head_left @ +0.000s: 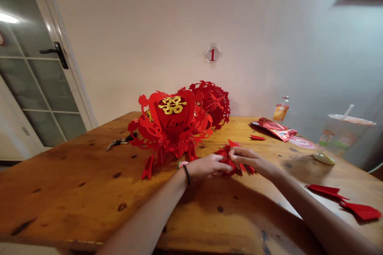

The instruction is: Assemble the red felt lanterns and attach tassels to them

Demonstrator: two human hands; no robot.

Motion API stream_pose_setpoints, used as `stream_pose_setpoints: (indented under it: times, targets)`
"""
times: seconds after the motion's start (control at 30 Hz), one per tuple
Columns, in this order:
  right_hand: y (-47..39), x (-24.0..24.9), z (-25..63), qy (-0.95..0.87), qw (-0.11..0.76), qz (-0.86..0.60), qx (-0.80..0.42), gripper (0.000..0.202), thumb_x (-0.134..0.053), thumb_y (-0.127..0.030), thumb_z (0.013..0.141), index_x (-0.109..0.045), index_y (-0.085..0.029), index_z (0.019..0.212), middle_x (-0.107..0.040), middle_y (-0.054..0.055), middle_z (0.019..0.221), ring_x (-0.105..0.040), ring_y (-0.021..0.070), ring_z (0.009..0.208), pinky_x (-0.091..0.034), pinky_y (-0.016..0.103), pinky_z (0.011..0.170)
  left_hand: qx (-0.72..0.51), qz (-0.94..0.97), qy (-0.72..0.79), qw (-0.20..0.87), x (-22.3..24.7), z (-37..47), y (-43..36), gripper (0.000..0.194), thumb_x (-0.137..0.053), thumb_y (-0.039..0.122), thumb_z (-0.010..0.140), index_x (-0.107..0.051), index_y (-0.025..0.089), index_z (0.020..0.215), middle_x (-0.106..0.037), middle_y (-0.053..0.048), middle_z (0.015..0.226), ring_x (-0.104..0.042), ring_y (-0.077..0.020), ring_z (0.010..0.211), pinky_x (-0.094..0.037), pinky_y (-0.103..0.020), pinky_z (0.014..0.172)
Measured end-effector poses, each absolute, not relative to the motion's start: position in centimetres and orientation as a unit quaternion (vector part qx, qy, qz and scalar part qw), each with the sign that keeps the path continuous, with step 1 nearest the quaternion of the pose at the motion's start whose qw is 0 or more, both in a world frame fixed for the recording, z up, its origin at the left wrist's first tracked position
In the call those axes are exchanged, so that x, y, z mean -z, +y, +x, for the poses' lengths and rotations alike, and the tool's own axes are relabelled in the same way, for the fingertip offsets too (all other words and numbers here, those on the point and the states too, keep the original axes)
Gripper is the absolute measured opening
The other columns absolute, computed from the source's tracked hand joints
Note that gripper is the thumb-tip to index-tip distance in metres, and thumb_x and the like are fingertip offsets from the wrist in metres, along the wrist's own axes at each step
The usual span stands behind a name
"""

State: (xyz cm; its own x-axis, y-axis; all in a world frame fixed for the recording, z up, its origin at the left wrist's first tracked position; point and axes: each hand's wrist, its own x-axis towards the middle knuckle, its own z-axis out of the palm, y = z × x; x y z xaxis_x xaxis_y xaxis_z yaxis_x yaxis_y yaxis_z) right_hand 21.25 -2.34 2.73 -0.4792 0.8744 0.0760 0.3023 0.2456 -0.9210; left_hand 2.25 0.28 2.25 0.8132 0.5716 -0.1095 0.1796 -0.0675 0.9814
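Observation:
My left hand [209, 166], with a black band at the wrist, has its fingers bent onto a small red cut-out piece [229, 166] low over the table. From the other side my right hand [245, 157] pinches the same red piece, and its fingertips almost meet those of the left. The fingers partly cover the piece, so its full shape is hidden. Just beyond and to the left stands a red lantern [174, 121] with a gold character, the word "Love" and hanging red tassels. A second red lantern [218, 103] lies behind it.
Pliers [119, 142] lie left of the lanterns on the wooden table [89, 195]. To the right are a red foil packet [277, 129], a small bottle [281, 109], a lidded plastic cup with a straw [339, 137], and loose red pieces [360, 210].

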Motion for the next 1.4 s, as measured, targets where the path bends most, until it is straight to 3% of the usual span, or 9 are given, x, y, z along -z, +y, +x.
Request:
stream_pose_setpoints:
  times: [0.43,0.63,0.83,1.17,1.3,1.4]
  targets:
    - [-2.07,-2.33,21.07,-0.799,0.268,-0.362,-0.399,0.021,-0.05,-0.036,0.083,-0.05,-0.017,0.073,-0.049,-0.002,0.064,-0.044,0.0074,0.053,-0.036,0.019,0.046,-0.052,0.759,0.331,0.558,-3.09,1.36,-0.06,0.036,-0.066,0.051,0.065,-0.055,0.018,0.076,-0.041,0.006,0.056,-0.033,-0.0057,0.043,-0.025,-0.018,0.04]
    - [-2.44,-2.74,20.87,-0.774,0.289,-0.388,-0.409,0.023,-0.049,-0.038,0.083,-0.049,-0.017,0.073,-0.048,-0.003,0.063,-0.045,0.0069,0.051,-0.032,0.016,0.04,-0.091,0.764,0.307,0.56,-2.63,1.72,0.32,0.049,-0.048,0.066,0.071,-0.056,0.017,0.069,-0.036,0.005,0.049,-0.031,-0.0073,0.041,-0.025,-0.019,0.037]
    - [-2.36,-2.5,21.08,-0.754,0.317,-0.391,-0.422,0.024,-0.048,-0.04,0.084,-0.049,-0.017,0.076,-0.049,-0.004,0.06,-0.041,0.005,0.046,-0.03,0.015,0.037,-0.133,0.767,0.282,0.561,-2.64,1.79,0.71,0.036,-0.047,0.051,0.079,-0.055,0.016,0.073,-0.037,0.006,0.048,-0.031,-0.0067,0.039,-0.026,-0.018,0.036]
    - [-2.51,-2.5,20.79,-0.751,0.36,-0.407,-0.376,0.025,-0.048,-0.042,0.084,-0.049,-0.017,0.079,-0.047,-0.005,0.059,-0.043,0.0043,0.041,-0.032,0.015,0.033,-0.168,0.741,0.28,0.586,-3.1,1.85,0.39,0.025,-0.05,0.041,0.078,-0.052,0.016,0.077,-0.036,0.008,0.045,-0.029,-0.0057,0.036,-0.022,-0.018,0.036]
    - [-2.42,-2.37,20.77,-0.787,0.377,-0.396,-0.287,0.025,-0.046,-0.041,0.086,-0.05,-0.018,0.077,-0.048,-0.003,0.063,-0.043,0.0049,0.042,-0.035,0.017,0.037,-0.167,0.739,0.286,0.587,-3.31,2.02,0.37,0.021,-0.047,0.037,0.077,-0.051,0.016,0.076,-0.035,0.009,0.042,-0.027,-0.0052,0.034,-0.022,-0.018,0.036]
    - [-1.98,-2.0,20.87,-0.823,0.39,-0.382,-0.156,0.022,-0.045,-0.037,0.087,-0.051,-0.019,0.075,-0.052,0.0,0.069,-0.049,0.0092,0.056,-0.041,0.022,0.051,-0.174,0.748,0.279,0.576,-3.03,2.06,0.68,0.023,-0.046,0.036,0.077,-0.054,0.015,0.077,-0.034,0.009,0.041,-0.027,-0.0052,0.034,-0.022,-0.018,0.035]
